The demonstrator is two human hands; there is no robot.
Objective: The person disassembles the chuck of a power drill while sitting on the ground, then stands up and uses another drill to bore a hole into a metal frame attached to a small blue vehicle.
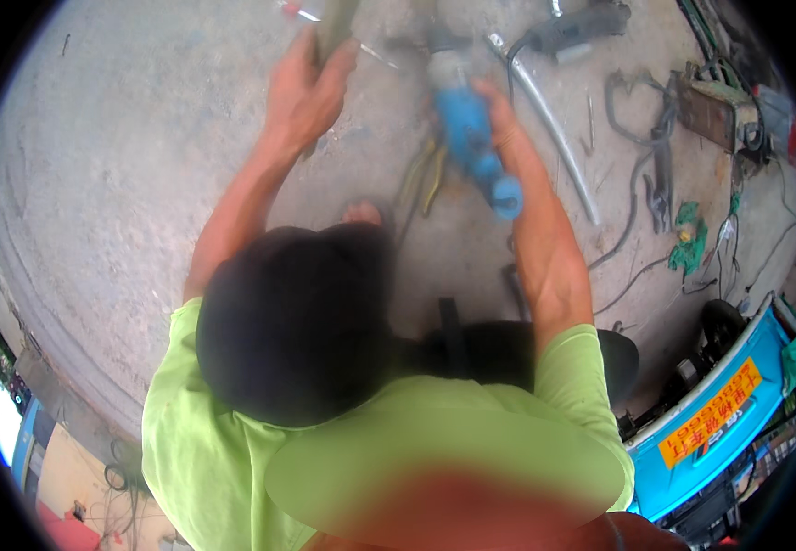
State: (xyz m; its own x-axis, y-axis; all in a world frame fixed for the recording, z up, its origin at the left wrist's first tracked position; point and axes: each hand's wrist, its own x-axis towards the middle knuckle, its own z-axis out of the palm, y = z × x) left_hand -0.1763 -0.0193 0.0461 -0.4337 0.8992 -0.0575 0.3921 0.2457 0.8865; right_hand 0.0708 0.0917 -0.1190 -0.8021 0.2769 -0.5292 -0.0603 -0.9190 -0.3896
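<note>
My left hand (308,96) is closed around a long, dull greenish-brown piece (336,26) at the top edge, its far end out of view. In my right hand (505,124) is a blue power tool (465,124), gripped by its body. Its grey head points away from me and has a dark, blurred crosspiece, much like an angle grinder with its disc edge-on. A screwdriver (299,11) with a red and white handle lies on the floor behind the left hand's piece. Pliers with yellow handles (432,179) rest below the power tool.
A silver tube (549,124) lies right of my right hand. Beyond it are a grey corded power tool (582,28), cables, and a metal box (715,110). Green scraps (687,241) lie further right. A bright blue panel (719,413) with an orange sticker stands at lower right.
</note>
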